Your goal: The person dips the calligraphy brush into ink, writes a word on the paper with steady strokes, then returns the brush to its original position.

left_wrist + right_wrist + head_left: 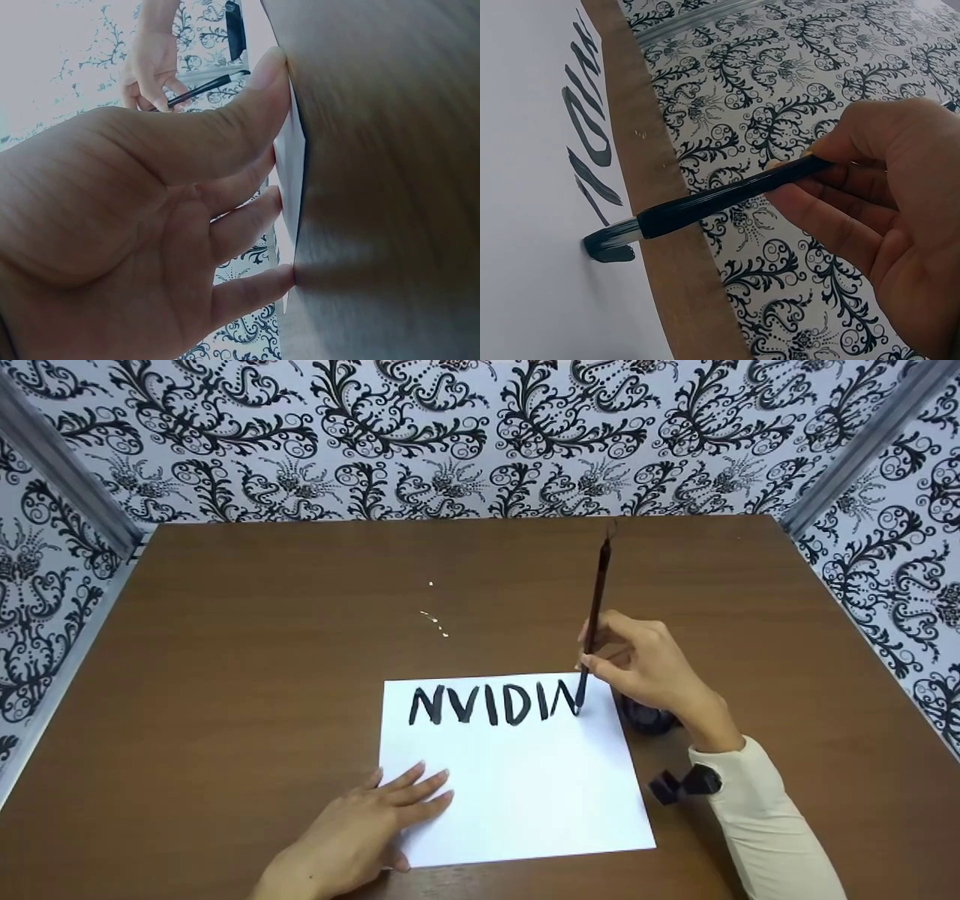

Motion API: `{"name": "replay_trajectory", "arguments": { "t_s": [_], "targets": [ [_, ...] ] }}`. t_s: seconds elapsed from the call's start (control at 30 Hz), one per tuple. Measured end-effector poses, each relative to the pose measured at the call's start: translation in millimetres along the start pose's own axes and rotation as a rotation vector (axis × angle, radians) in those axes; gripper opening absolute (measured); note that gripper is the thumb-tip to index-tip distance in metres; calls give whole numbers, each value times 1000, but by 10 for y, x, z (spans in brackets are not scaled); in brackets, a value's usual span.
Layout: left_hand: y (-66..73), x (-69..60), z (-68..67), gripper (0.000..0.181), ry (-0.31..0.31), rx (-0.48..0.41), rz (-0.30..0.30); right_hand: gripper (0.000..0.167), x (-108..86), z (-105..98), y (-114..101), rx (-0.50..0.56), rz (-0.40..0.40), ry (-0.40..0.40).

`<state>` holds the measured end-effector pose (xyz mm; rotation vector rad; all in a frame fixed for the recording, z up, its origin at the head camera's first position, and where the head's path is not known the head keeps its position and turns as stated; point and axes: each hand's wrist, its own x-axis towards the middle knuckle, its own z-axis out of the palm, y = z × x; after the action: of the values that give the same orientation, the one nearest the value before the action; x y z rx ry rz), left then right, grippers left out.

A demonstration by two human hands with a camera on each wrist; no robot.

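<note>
My right hand (652, 667) pinches a dark paintbrush (598, 585) between thumb and fingers, its handle pointing up. In the right wrist view, the wet black bristles (609, 241) touch the white paper (525, 225) at the end of a stroke. Black painted letters (491, 705) run along the sheet's top, reading NVIDI and then slanted strokes under the brush. My left hand (360, 829) rests on the lower left of the paper, fingers spread. Its thumb and fingertips touch the sheet's edge in the left wrist view.
A dark round container (649, 716) stands right of the paper, partly hidden beneath the right hand. Small pale specks (435, 621) lie on the brown table (225, 660) behind the sheet. Patterned black-and-white panels (405, 435) enclose the table at back and sides.
</note>
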<state>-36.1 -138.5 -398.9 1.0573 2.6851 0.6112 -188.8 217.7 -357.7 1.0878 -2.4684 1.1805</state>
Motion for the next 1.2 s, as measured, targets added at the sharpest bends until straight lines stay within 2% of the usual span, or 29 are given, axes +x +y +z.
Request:
{"name": "replay_trajectory", "arguments": {
  "t_s": [0.23, 0.3, 0.53, 0.83, 1.1, 1.2],
  "targets": [
    [-4, -5, 11, 79, 7, 6, 6, 23, -1, -10, -34, 30, -1, -10],
    [-4, -6, 11, 78, 8, 4, 7, 22, 1, -16, -48, 40, -15, 8],
    [-3, 0, 8, 79, 0, 9, 3, 25, 23, 13, -59, 175, -47, 86],
    [-13, 3, 3, 80, -12, 20, 6, 23, 43, 68, -11, 207, -21, 94],
    [-17, 3, 4, 79, -13, 16, 4, 22, 87, 39, -196, 171, -20, 97],
    [-16, 1, 6, 78, -12, 15, 2, 21, 89, 46, -173, 152, -16, 99]
  ]
}}
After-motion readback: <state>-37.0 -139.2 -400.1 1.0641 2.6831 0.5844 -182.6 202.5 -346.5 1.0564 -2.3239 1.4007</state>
